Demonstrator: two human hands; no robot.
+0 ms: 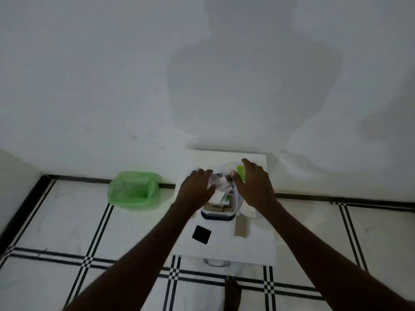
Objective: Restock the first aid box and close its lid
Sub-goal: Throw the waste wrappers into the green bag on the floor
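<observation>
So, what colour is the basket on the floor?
Green; the basket shows clearly in the head view.

Around my small white table: things that had nothing to do with the job.

A green mesh basket (pixel 133 190) sat on the tiled floor (pixel 67 223) to my left, pushed against the white wall (pixel 112 75) and near the table's (pixel 235 248) far-left corner. On the tabletop in front of me lay a small black square object (pixel 201 234), tilted at an angle, and to its right, apart from it, a flat brown cardboard strip (pixel 241 226). The floor was white with crossing black lines, and a dark skirting band ran along the foot of the wall.
</observation>
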